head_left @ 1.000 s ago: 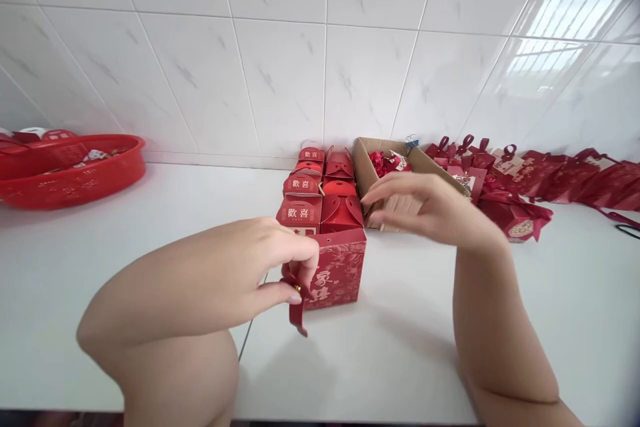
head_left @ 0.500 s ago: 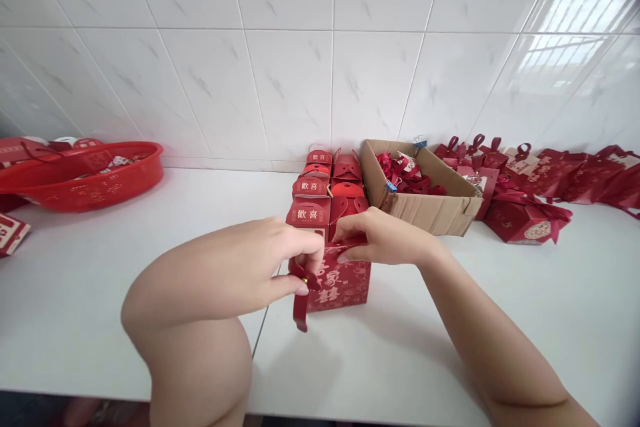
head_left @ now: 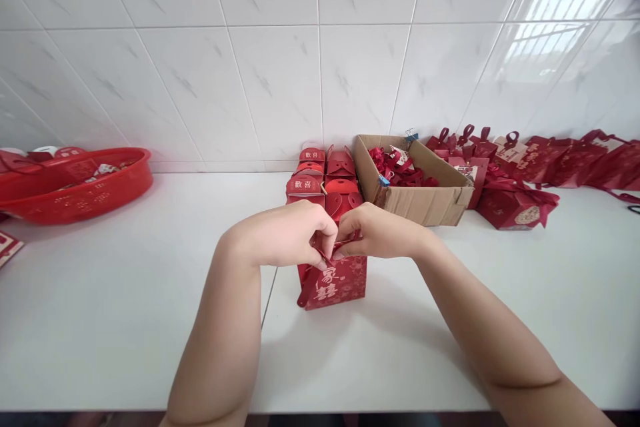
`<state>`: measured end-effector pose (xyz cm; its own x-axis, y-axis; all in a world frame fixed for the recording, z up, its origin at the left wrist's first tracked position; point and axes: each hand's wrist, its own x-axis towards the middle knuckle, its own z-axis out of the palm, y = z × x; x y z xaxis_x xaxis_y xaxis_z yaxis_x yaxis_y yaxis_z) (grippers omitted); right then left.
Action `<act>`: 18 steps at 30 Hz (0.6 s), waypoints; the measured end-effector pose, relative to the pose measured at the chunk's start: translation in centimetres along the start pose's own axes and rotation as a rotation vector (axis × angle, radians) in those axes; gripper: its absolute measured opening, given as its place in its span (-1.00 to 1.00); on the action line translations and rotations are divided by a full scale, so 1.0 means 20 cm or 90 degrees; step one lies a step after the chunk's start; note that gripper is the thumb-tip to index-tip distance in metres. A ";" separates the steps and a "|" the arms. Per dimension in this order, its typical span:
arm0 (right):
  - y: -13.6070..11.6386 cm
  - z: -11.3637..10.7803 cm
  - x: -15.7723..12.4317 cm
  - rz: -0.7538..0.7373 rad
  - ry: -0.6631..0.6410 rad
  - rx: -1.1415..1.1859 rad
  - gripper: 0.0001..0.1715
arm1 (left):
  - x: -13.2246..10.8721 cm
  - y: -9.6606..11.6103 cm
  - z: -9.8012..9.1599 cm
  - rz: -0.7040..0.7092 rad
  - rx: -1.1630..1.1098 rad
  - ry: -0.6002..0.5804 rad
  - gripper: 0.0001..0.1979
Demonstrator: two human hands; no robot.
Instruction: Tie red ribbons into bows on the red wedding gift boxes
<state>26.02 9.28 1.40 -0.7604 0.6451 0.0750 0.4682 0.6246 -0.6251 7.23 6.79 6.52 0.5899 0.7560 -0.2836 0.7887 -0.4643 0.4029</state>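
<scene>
A dark red gift box (head_left: 345, 283) with pale Chinese characters stands upright on the white table. My left hand (head_left: 303, 233) pinches a dark red strap (head_left: 309, 285) at the box's top edge; the strap's loose end hangs down over the box's left front. Close against it, my right hand (head_left: 373, 232) has its thumb and bent fingers closed on the box's top edge. The fingertips of both hands nearly meet, and they hide much of the box's opening. Directly behind stand several small red boxes (head_left: 306, 185) in two rows.
Right of the rows sits a cardboard box (head_left: 425, 205) holding red ribbon pieces, with blue clips on its rim. Several red gift bags (head_left: 543, 157) and a ribboned red box (head_left: 515, 207) stand farther right. A red plastic basin (head_left: 75, 197) is at left; a tiled wall (head_left: 270, 93) rises behind.
My left hand has moved right with the strap, from beside the box to its top edge next to my right hand. The view has shifted slightly.
</scene>
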 end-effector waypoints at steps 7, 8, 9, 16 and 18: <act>-0.06 0.05 -0.01 0.009 0.036 -0.019 -0.86 | 0.04 -0.03 -0.01 -0.004 -0.009 -0.007 -0.94; -0.06 0.05 -0.01 0.007 0.038 -0.030 -0.86 | 0.03 -0.03 -0.02 -0.005 -0.008 -0.002 -0.95; -0.06 0.05 -0.01 -0.001 0.039 -0.041 -0.85 | 0.03 -0.03 -0.02 -0.004 -0.010 0.001 -0.95; -0.04 0.04 -0.03 -0.049 0.018 -0.055 -0.82 | 0.02 -0.01 -0.02 -0.002 -0.028 0.009 -0.93; -0.04 0.05 -0.03 -0.050 0.016 -0.053 -0.83 | 0.02 -0.01 -0.02 -0.003 -0.023 0.009 -0.93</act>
<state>25.72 8.00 1.11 -0.7848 0.6035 0.1412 0.4444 0.7067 -0.5505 7.23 7.41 6.73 0.5841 0.7643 -0.2733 0.7840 -0.4442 0.4336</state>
